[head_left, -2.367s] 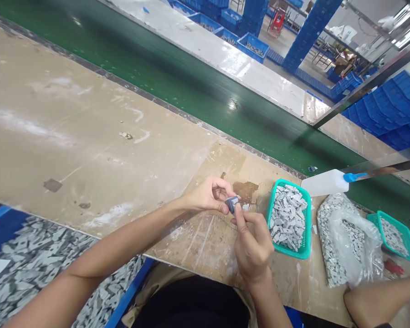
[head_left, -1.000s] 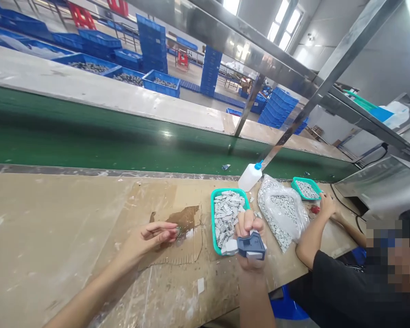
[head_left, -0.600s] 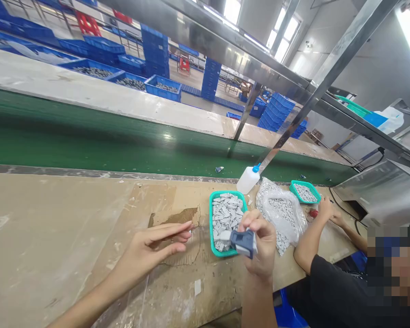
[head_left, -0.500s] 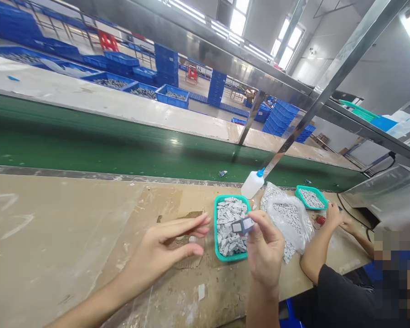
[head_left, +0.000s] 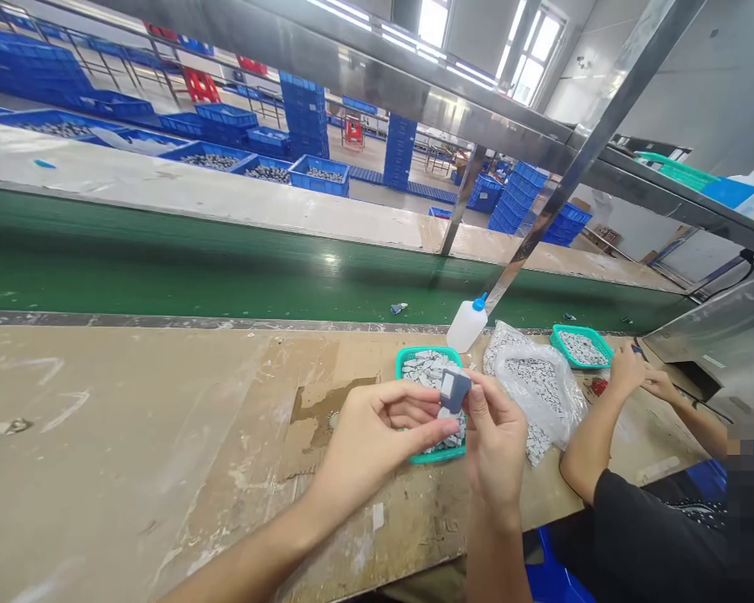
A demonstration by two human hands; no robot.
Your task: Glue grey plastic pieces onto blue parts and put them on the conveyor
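My right hand point(head_left: 498, 440) pinches a small grey-blue plastic part point(head_left: 455, 390) with a white face, held up over the near end of a teal basket point(head_left: 432, 456) full of small grey pieces. My left hand point(head_left: 377, 435) is beside it, fingers curled, thumb and fingertips reaching up to the part's lower left; whether they touch it I cannot tell. Both hands hover above the worn brown bench point(head_left: 163, 435).
A white squeeze bottle with a blue cap point(head_left: 467, 324) stands behind the basket. A clear bag of grey pieces point(head_left: 534, 385) lies to the right. A co-worker's arms point(head_left: 596, 419) work by a second teal basket point(head_left: 581, 347). A green conveyor belt point(head_left: 194, 268) runs behind the bench.
The view swung up and right from the bench. My right hand lifted the part over the basket, and my left hand, flat and open a moment ago, has curled in beside it.
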